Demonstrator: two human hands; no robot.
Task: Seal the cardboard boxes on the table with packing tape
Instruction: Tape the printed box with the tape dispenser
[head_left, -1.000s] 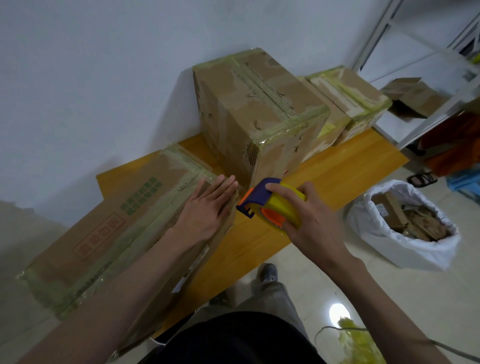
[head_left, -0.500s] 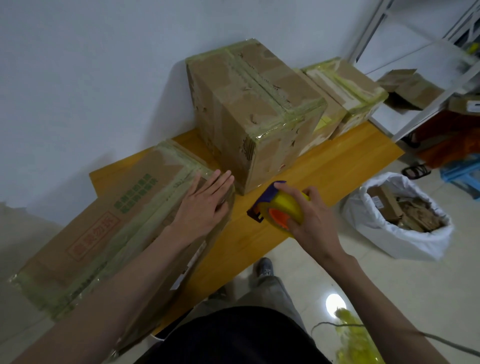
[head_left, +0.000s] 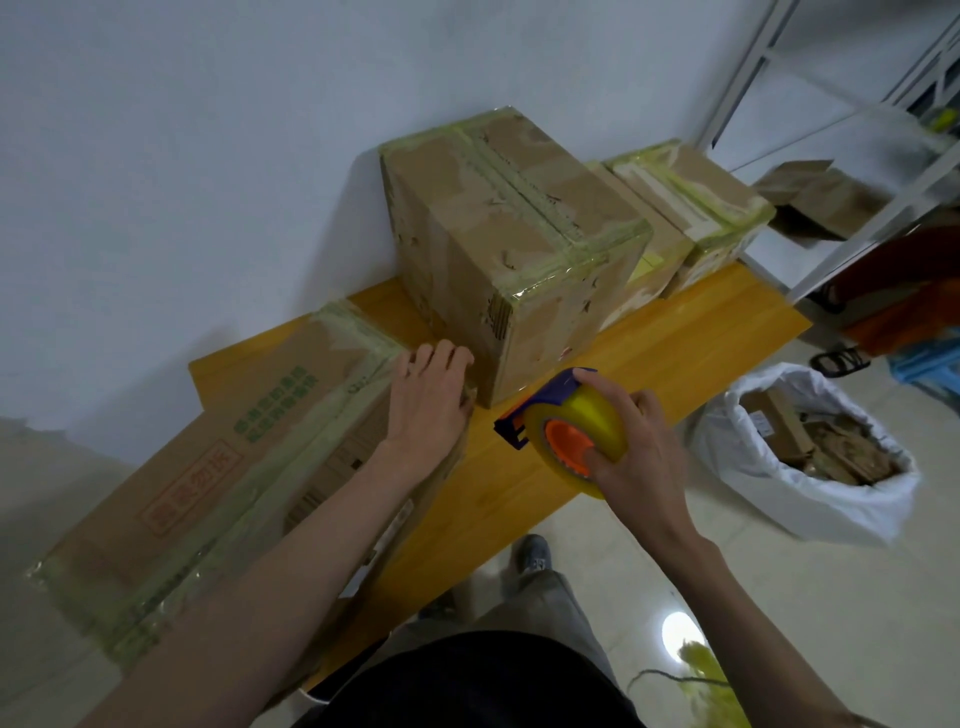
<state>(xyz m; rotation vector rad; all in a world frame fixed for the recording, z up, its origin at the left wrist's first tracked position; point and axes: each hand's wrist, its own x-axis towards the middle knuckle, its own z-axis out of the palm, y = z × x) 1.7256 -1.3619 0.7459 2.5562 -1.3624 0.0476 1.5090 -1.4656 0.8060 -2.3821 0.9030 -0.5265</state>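
Observation:
A long flat cardboard box (head_left: 218, 467) with green and red print lies at the left end of the wooden table (head_left: 691, 332), taped along its middle and ends. My left hand (head_left: 428, 400) rests on its right end, fingertips curling over the far edge. My right hand (head_left: 636, 457) grips a yellow tape roll in a purple and orange dispenser (head_left: 563, 431), held just above the table beside that box. A tall taped box (head_left: 514, 249) stands behind the dispenser. Further right, against the wall, stand two smaller taped boxes (head_left: 701, 208).
A white sack of cardboard scraps (head_left: 810, 462) sits on the tiled floor right of the table. A white metal shelf (head_left: 852, 156) holding a box stands at the far right. The wall runs along the table's back. My legs and a shoe show below the table edge.
My right hand has turned the dispenser so the roll's orange core faces me and lowered it slightly. My left hand's fingers slid forward and curled over the box's edge.

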